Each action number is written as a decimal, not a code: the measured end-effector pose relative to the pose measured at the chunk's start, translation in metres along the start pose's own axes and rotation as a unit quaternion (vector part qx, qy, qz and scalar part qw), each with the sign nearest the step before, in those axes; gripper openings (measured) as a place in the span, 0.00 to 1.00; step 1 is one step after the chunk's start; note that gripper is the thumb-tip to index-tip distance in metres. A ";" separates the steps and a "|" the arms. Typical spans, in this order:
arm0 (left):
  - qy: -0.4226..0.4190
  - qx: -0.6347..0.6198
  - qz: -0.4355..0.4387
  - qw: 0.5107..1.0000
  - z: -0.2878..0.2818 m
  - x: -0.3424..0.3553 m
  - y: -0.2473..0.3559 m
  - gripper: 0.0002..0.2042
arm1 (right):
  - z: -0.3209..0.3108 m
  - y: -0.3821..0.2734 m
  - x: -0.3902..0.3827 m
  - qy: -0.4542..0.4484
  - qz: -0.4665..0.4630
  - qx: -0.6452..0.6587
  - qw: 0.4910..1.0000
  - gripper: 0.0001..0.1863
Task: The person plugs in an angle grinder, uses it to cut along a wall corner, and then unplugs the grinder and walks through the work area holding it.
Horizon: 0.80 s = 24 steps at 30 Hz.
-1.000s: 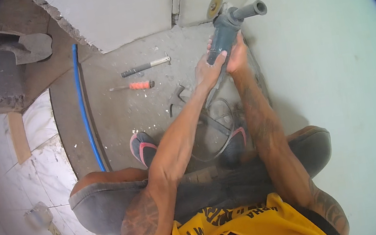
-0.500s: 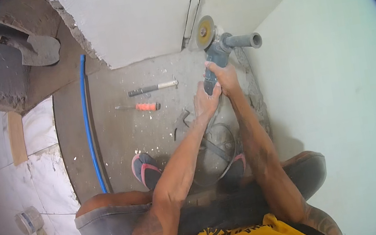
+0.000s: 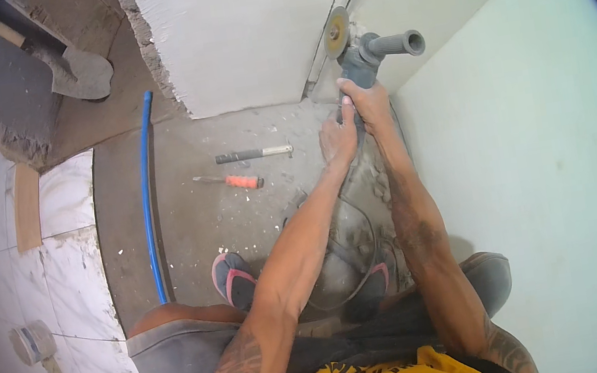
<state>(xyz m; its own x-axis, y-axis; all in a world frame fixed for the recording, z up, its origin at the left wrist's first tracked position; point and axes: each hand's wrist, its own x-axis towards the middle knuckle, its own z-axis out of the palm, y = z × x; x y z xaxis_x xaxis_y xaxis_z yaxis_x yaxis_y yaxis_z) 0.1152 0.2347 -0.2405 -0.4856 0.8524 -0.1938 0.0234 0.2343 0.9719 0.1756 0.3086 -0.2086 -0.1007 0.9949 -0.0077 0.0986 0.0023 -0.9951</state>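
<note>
An angle grinder [image 3: 359,67] with a yellowish disc is held out in front of me, close to the pale plastered wall [image 3: 245,32]. Two narrow parallel grooves run up that wall, and the disc stands at or just beside them; contact I cannot make out. My right hand [image 3: 370,106] is wrapped around the grinder's body behind its head. Farther back, my left hand [image 3: 340,138] closes around the rear of the body. The ribbed side handle [image 3: 395,45] points right, with neither hand on it. A cord loops down to the floor between my feet.
On the floor lie a hammer [image 3: 253,154], an orange-handled chisel-like tool [image 3: 240,182] and a long blue pipe [image 3: 152,201]. A shovel [image 3: 82,73] rests at the far left. White tiles [image 3: 76,274] and a bucket [image 3: 32,343] are on the left. A smooth wall [image 3: 525,152] bounds the right side.
The grinder and both hands have moved farther up along the wall grooves and slightly right. My view has shifted a little, and my left hand now sits lower against the grinder's rear.
</note>
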 end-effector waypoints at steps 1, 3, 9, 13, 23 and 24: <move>0.002 -0.010 0.009 1.000 0.001 0.001 -0.002 0.34 | 0.001 0.001 0.000 0.007 -0.010 -0.007 1.000 0.15; 0.002 -0.018 0.014 1.000 0.005 0.004 -0.005 0.33 | -0.001 0.004 0.003 0.014 -0.017 -0.016 1.000 0.15; -0.008 -0.042 0.028 0.999 0.009 0.010 -0.011 0.33 | -0.004 0.007 0.008 -0.025 -0.023 0.000 0.999 0.15; -0.002 -0.062 0.047 0.997 0.013 0.011 -0.012 0.33 | -0.007 0.012 0.016 -0.024 -0.015 -0.017 0.999 0.15; 0.001 -0.043 0.021 0.999 0.015 0.012 -0.011 0.33 | -0.007 0.013 0.017 -0.022 -0.012 -0.028 0.999 0.15; 0.001 -0.053 0.019 0.998 0.015 0.014 -0.011 0.33 | -0.007 0.011 0.017 -0.023 -0.012 -0.028 0.999 0.15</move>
<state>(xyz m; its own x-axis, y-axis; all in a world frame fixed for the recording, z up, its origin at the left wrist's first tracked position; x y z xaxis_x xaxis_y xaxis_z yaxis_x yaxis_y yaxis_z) 0.1216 0.2512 -0.2557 -0.4874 0.8592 -0.1557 -0.0502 0.1504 0.9873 0.1816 0.3262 -0.2187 -0.1490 0.9888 0.0106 0.1506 0.0333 -0.9880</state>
